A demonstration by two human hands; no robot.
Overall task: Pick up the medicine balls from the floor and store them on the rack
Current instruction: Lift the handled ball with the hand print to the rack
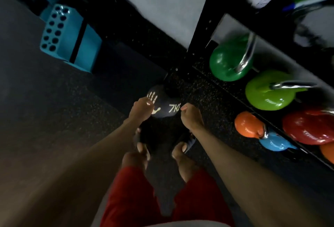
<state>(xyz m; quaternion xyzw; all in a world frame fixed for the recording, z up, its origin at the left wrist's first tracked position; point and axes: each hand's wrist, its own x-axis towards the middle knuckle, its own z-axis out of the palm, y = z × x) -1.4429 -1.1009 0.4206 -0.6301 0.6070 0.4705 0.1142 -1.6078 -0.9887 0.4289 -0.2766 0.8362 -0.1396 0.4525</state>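
Red shorts (162, 201) are seen nearest; beyond them, a dark round medicine ball marked 7KG (165, 108) is flanked by the curled left hand (142, 109) and right hand (192, 117); whether it is grasped cannot be told.

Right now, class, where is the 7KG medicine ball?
Head view, centre: the medicine ball sits on the floor between the left hand and the right hand, near the foot of the rack upright.

Our left hand (141, 109) touches a dark medicine ball (167, 108) on the floor (72, 111); our right hand (191, 115) hovers just beside it.
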